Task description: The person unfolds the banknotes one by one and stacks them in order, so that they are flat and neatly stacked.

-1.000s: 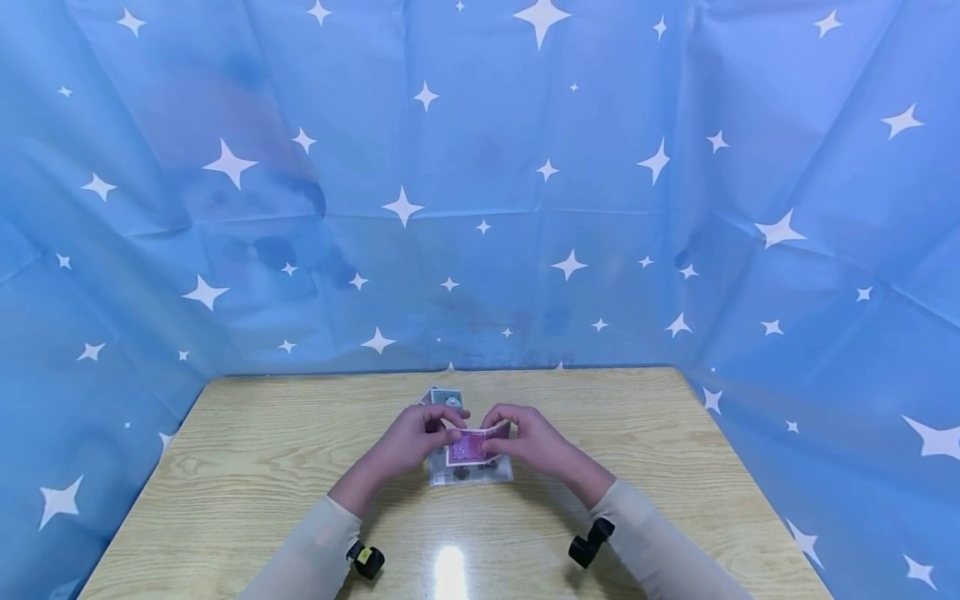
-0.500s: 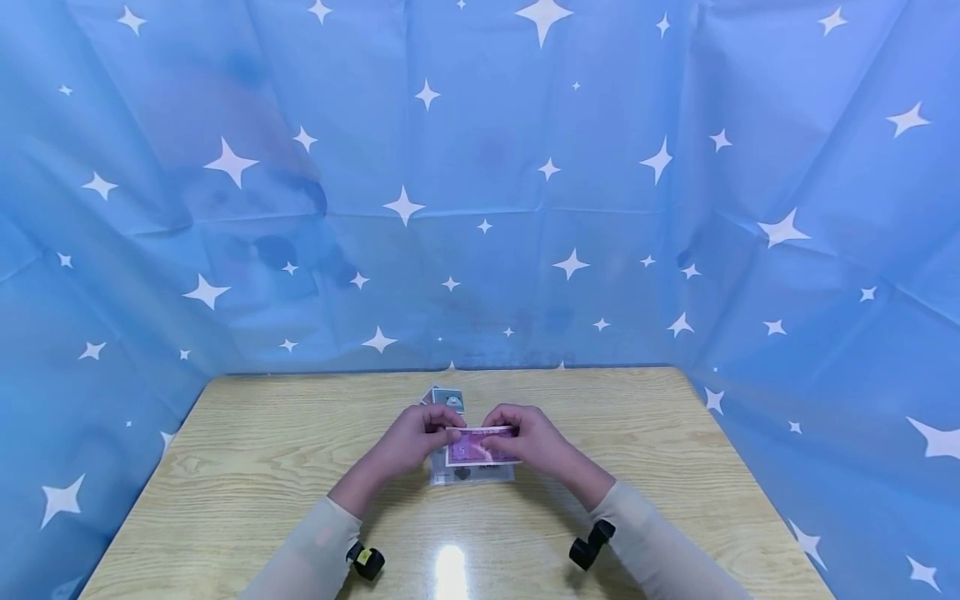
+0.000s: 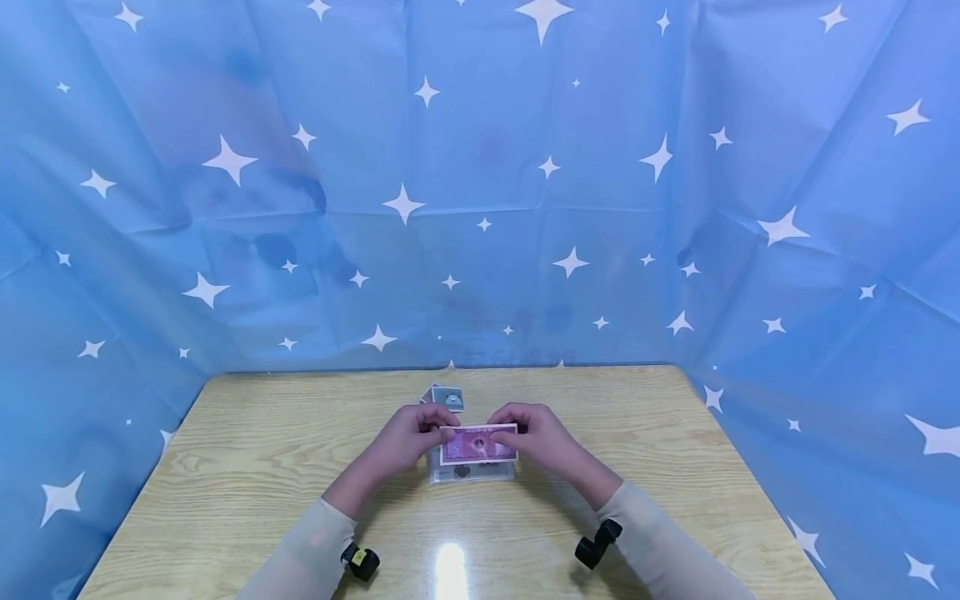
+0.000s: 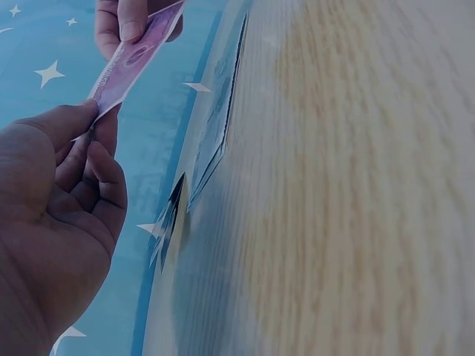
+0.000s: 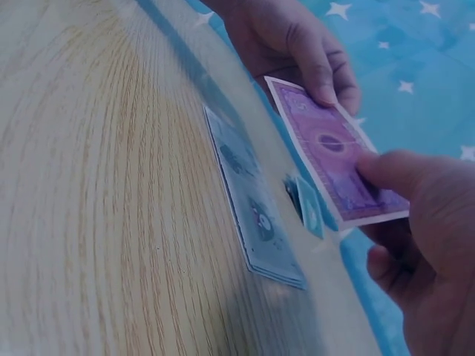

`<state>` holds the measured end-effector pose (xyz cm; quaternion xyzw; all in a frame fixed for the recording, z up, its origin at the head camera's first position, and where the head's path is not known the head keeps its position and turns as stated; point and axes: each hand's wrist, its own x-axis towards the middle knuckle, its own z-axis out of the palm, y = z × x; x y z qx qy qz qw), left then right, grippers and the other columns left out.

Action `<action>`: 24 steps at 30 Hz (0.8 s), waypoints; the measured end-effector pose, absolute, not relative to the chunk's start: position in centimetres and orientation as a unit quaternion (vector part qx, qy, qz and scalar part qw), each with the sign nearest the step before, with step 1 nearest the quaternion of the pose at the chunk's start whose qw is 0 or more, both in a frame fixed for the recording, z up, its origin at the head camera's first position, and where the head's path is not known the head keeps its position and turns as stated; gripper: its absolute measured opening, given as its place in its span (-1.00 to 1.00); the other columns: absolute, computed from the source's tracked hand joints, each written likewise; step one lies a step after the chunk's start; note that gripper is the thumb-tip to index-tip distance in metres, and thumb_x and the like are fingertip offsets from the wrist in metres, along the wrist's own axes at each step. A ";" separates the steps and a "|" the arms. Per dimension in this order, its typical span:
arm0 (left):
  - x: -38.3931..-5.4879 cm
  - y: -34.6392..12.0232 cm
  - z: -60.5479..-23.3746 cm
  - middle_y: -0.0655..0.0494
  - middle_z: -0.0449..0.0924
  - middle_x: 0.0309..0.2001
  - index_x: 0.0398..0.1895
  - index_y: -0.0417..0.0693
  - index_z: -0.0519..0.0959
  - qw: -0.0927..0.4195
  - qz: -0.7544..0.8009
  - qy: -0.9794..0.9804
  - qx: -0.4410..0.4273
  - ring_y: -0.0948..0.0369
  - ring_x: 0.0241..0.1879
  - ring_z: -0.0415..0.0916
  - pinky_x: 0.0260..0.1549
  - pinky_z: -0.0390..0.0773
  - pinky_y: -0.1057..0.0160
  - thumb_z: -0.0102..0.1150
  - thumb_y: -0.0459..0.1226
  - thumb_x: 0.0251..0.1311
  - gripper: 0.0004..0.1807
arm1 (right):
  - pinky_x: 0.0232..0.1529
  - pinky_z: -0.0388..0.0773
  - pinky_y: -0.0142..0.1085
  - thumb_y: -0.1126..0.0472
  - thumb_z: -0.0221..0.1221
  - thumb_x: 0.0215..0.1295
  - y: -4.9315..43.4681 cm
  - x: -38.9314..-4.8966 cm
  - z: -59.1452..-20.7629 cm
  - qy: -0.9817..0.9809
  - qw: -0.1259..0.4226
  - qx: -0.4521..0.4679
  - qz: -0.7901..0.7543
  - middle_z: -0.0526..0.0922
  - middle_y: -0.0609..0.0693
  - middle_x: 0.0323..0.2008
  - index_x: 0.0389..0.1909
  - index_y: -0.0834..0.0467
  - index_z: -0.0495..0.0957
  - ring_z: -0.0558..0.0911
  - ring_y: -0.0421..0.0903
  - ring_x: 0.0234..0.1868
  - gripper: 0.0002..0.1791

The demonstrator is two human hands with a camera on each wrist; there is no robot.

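Blue sheeting (image 3: pixel 480 150), printed with white four-pointed stars (image 3: pixel 229 159), is hung behind and at both sides; a wood-grained tabletop (image 3: pixel 270 450) is set before it; white glare (image 3: pixel 451 572) is reflected low centre.

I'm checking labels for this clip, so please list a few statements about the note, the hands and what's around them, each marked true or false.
1. The left hand and right hand both grip the purple note. True.
2. The grey stack lies on the table. True.
3. The note rests flat on the table. False: it is held above the table.
4. The backdrop is plain red. False: it is blue with white stars.
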<state>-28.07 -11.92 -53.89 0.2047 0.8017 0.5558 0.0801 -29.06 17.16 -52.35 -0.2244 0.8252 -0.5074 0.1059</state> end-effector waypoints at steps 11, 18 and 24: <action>-28.1 -12.2 -54.0 0.13 0.73 -0.22 0.01 0.00 0.80 0.076 0.561 0.797 0.209 0.19 -0.29 0.55 -0.29 0.60 0.29 0.41 -0.33 0.48 -0.87 | -0.32 0.57 -0.38 0.27 0.45 0.47 17.0 -28.9 -52.3 0.823 0.100 -0.219 -0.515 0.81 -0.01 -0.16 -0.01 0.13 0.81 0.63 -0.11 -0.28 -0.85; -27.9 -12.5 -54.0 0.14 0.73 -0.24 0.01 -0.02 0.80 0.084 0.557 0.803 0.198 0.18 -0.29 0.55 -0.30 0.59 0.30 0.40 -0.35 0.48 -0.86 | -0.38 0.53 -0.39 0.27 0.45 0.44 17.3 -28.6 -52.5 0.828 0.106 -0.191 -0.516 0.77 -0.03 -0.27 0.00 0.08 0.81 0.58 -0.13 -0.35 -0.83; -27.7 -12.6 -54.1 0.15 0.73 -0.26 0.04 -0.02 0.80 0.085 0.547 0.810 0.196 0.20 -0.32 0.55 -0.35 0.57 0.31 0.38 -0.38 0.47 -0.83 | -0.37 0.51 -0.39 0.24 0.46 0.46 17.5 -28.4 -52.9 0.826 0.111 -0.182 -0.523 0.76 -0.02 -0.27 0.00 0.03 0.82 0.58 -0.12 -0.34 -0.84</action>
